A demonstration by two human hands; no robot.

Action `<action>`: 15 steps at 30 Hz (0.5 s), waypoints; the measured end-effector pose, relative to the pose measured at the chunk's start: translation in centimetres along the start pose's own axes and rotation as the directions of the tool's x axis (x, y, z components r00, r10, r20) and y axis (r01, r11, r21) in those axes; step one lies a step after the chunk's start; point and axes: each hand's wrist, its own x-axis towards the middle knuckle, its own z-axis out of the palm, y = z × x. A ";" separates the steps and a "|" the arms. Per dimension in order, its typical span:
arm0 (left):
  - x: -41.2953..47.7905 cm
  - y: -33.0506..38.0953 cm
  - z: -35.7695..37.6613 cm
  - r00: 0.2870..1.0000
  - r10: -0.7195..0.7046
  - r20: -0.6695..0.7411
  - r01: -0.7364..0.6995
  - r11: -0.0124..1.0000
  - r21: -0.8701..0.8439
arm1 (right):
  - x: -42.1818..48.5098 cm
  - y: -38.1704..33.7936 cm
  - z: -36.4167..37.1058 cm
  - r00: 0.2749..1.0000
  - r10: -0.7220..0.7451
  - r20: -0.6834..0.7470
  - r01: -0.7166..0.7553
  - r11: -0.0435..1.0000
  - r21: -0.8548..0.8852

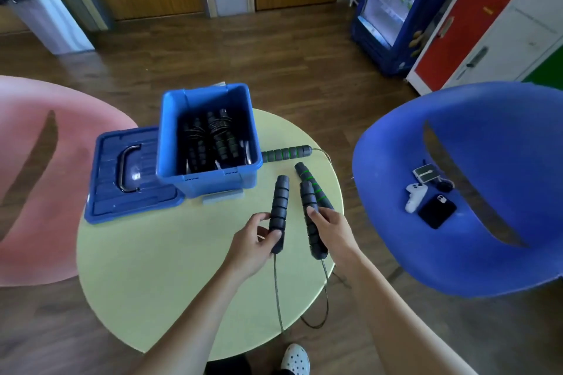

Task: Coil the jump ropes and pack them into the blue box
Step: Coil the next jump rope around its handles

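Note:
My left hand [259, 236] grips one black foam handle [279, 207] of a jump rope, and my right hand [327, 230] grips the other black handle [308, 201]. Their thin cord [325, 298] hangs off the near edge of the round yellow-green table [152, 268]. A second rope with green-ringed handles lies on the table: one handle [286, 154] beside the blue box [210, 179], the other [313, 186] under my right hand's handle. The open box holds several coiled black ropes [210, 140].
The box's blue lid [128, 173] lies to the left of the box, half over the table edge. A pink chair [39, 176] stands left; a blue chair [472, 192] stands right, holding a phone [437, 211] and small gadgets. A drinks fridge [393, 9] is behind.

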 end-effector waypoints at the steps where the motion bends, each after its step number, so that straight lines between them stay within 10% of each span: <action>1: -0.7 0.4 0.0 1.000 0.012 0.006 -0.012 0.999 -0.047 | -0.5 -0.5 0.0 1.000 0.018 0.008 -0.019 0.999 0.049; 15: -7.1 6.5 -2.7 0.962 0.235 -0.139 -0.255 0.956 -0.146 | -6.7 -8.2 0.7 0.951 -0.245 0.187 0.173 0.926 0.334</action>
